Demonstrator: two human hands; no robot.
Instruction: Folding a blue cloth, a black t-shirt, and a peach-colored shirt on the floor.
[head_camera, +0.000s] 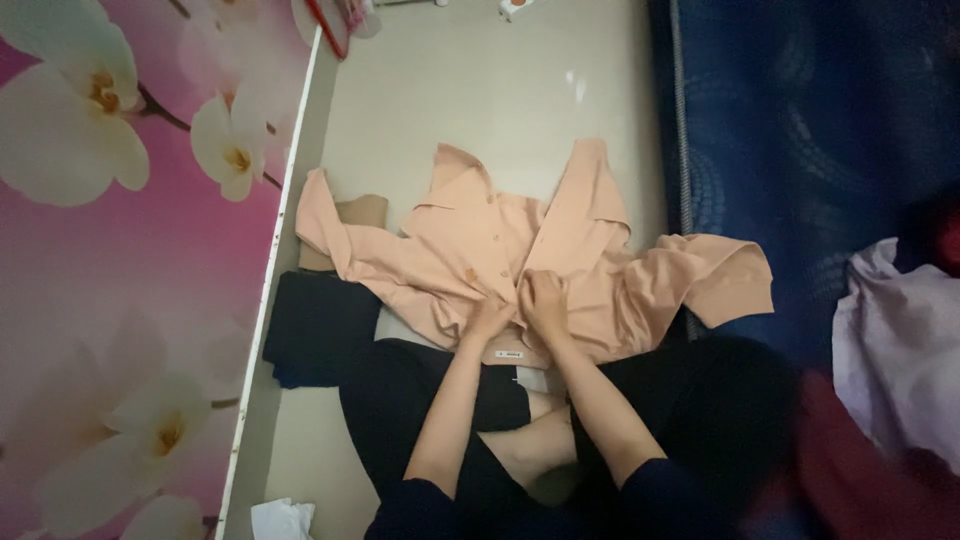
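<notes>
On the pale floor (480, 110), both hands (520, 305) pinch the peach shirt (470, 240) at its button placket; keeping the fabric flat should help.

Single head view, steeply down, floor close.

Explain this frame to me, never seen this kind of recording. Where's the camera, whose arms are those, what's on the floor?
There is no machine here. The one picture comes from a camera worn on a person's head, looking down at their own lap and arms as they sit on a pale floor.

A peach button-up shirt lies spread out in front of them, sleeves out to each side. The left hand and right hand both rest on the shirt's front near the collar end, fingers closed on the fabric.

Beside the shirt lies a dark folded garment. A pink flowered panel stands on the left, a blue mattress with a lilac cloth on the right.
</notes>
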